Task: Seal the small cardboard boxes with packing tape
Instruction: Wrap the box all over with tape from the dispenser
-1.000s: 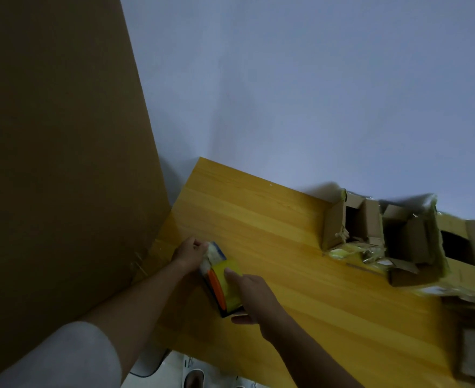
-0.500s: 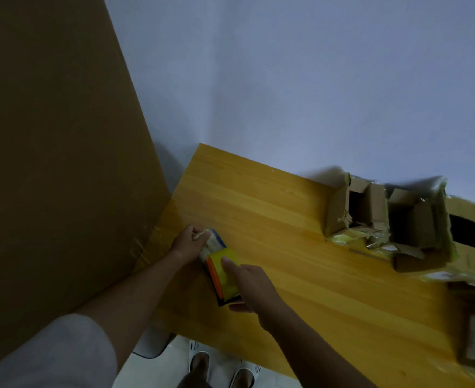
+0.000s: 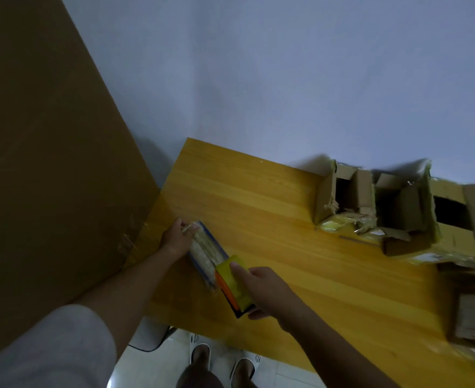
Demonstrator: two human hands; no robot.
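A small box [image 3: 206, 252] with blue edges and tape over its top lies near the left corner of the wooden table [image 3: 272, 219]. My left hand [image 3: 176, 238] grips its far end. My right hand [image 3: 261, 287] holds a yellow and orange tape dispenser [image 3: 234, 281] at the box's near end, forefinger laid along its top. Several opened small cardboard boxes [image 3: 370, 203] stand at the back right of the table.
A large brown cardboard sheet [image 3: 43, 163] leans against the wall on the left, beside the table's corner. More taped boxes [image 3: 471, 315] lie at the right edge. Below the table's front edge I see my feet in slippers [image 3: 199, 354] on a pale floor.
My right hand has drawn the dispenser toward me along the box, so more of the taped top shows. My left hand stays on the box's far end.
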